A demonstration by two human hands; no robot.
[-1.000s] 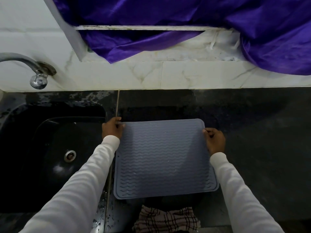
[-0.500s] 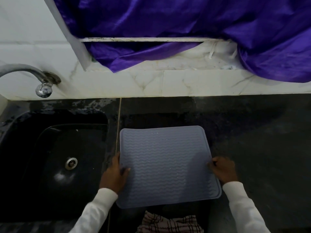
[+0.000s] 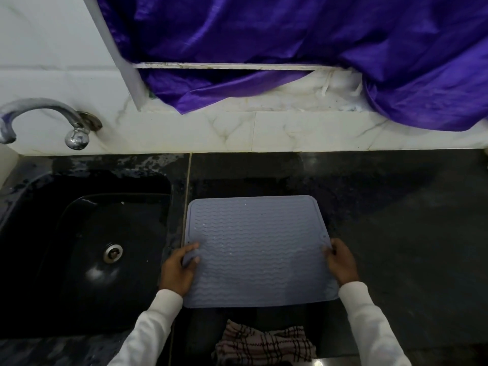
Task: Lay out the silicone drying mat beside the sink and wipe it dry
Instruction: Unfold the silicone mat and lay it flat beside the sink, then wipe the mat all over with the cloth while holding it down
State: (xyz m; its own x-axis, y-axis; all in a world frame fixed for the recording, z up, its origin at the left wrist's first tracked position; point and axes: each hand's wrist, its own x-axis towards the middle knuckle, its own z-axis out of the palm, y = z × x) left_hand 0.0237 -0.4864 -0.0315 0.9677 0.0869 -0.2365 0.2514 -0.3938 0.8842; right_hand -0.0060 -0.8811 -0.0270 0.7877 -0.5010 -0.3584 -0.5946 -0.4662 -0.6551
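From the head view, the grey silicone mat lies on the dark counter just beside the sink, left hand and right hand pinching its side edges, which should be smoothed flat before releasing and taking up the checked cloth.

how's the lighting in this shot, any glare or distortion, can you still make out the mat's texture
Head view: dim overall, so the black sink and the counter lose detail; a soft glare spot sits on the sink floor near the drain; wide-angle bending curves the wall edge; the mat stays readable, with wavy ridges and small bright specks; the checked cloth at the bottom is slightly soft.
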